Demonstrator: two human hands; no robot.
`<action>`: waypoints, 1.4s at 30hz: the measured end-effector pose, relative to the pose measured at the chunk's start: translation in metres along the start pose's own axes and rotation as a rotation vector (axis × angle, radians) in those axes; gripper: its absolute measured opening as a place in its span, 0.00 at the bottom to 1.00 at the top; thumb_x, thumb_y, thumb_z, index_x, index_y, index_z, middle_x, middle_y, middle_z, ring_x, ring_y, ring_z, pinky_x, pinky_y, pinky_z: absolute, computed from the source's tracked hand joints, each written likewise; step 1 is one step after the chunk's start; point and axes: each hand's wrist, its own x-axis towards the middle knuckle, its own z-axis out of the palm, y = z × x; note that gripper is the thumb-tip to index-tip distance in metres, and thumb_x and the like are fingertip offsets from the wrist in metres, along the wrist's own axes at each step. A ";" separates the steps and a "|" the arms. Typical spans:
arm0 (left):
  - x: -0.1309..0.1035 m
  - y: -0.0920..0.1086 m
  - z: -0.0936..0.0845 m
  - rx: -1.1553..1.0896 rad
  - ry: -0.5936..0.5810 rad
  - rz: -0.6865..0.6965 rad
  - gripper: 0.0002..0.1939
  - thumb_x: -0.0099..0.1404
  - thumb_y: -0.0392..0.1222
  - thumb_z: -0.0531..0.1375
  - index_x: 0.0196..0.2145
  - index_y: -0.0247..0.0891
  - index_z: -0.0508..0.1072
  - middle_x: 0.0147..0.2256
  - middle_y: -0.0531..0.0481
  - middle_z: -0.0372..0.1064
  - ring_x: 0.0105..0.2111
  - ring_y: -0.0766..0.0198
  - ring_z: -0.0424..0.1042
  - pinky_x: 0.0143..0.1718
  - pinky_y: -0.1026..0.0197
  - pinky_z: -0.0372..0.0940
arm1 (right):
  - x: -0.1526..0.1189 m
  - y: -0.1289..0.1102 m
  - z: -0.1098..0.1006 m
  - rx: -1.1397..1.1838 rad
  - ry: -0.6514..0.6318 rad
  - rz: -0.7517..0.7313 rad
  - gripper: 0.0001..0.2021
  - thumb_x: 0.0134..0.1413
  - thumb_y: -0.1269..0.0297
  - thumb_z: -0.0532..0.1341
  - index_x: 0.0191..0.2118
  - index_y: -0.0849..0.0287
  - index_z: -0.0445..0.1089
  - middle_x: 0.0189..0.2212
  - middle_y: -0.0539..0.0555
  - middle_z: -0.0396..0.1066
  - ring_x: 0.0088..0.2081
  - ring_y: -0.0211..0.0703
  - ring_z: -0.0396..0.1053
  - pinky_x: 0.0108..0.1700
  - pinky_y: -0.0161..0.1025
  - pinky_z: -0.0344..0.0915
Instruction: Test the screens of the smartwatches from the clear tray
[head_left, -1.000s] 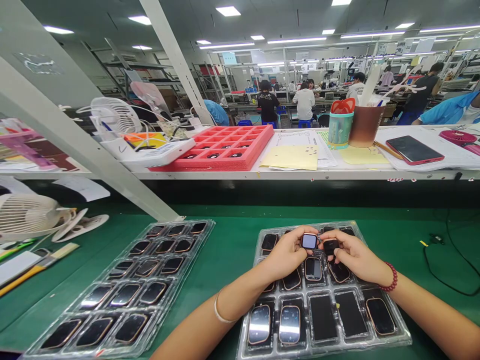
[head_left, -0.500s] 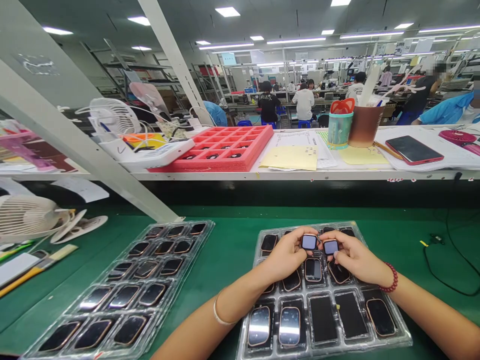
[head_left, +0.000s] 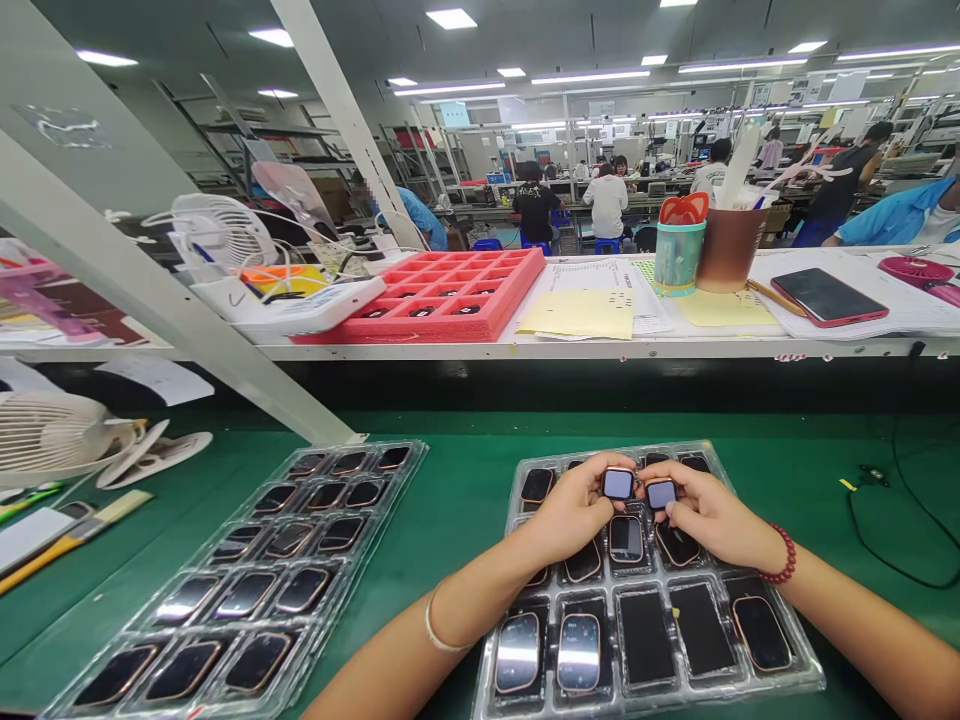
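My left hand (head_left: 576, 507) pinches a watch with a lit pale screen (head_left: 618, 484) between thumb and fingers. Close beside it, my right hand (head_left: 709, 510) grips a second lit watch (head_left: 661, 493), its thumb at the lower edge. Both hands are above the back half of a clear plastic tray (head_left: 609, 590) of watches. In the tray's front row, two pockets toward the right show only black bottoms (head_left: 646, 640), and a dark-screened watch (head_left: 761, 633) lies at the right end. The hands partly hide the back rows.
A second clear tray of watches (head_left: 307, 625) lies at the left on the green table (head_left: 420, 560). Left of it are a fan (head_left: 56, 437) and a brush (head_left: 75, 535). A shelf (head_left: 570, 350) behind holds a red foam tray (head_left: 502, 300), cups and a phone (head_left: 829, 297). A cable lies right.
The camera view has shifted very slightly. Both hands hold the same watches in the same places. A person in blue in the left background has moved a little.
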 end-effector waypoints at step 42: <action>-0.002 0.009 0.001 -0.010 0.061 -0.025 0.17 0.53 0.32 0.58 0.43 0.36 0.67 0.36 0.48 0.68 0.34 0.63 0.68 0.37 0.60 0.64 | -0.001 0.001 -0.001 0.035 0.002 0.018 0.20 0.52 0.77 0.53 0.51 0.55 0.64 0.43 0.53 0.68 0.36 0.39 0.70 0.41 0.39 0.70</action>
